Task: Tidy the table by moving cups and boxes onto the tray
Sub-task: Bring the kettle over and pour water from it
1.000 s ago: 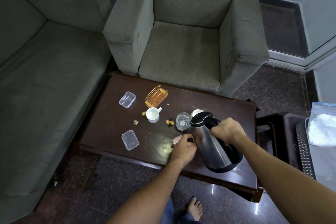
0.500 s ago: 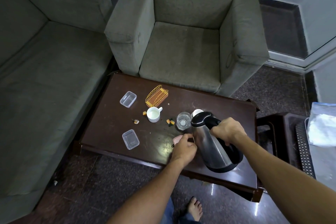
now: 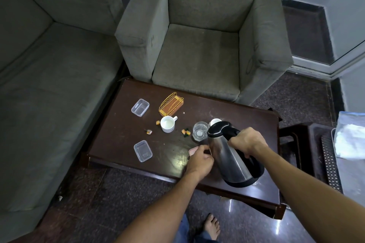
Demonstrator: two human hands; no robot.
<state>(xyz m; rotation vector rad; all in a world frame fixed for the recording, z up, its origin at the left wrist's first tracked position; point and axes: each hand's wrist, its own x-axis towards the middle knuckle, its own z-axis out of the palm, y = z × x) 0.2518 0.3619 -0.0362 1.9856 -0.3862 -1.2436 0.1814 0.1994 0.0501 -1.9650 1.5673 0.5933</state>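
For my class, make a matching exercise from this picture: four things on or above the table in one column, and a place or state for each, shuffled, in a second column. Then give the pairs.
1 kettle
2 handled white cup
3 gold wire tray
4 glass

A nearest the armchair
B tilted, gripped by the right hand
C clear, just left of the kettle's lid
D upright, on the tray's near side

Pairs: 1-B, 2-D, 3-A, 4-C

Brushed-steel kettle, glossy dark wood table, clear plastic boxes.
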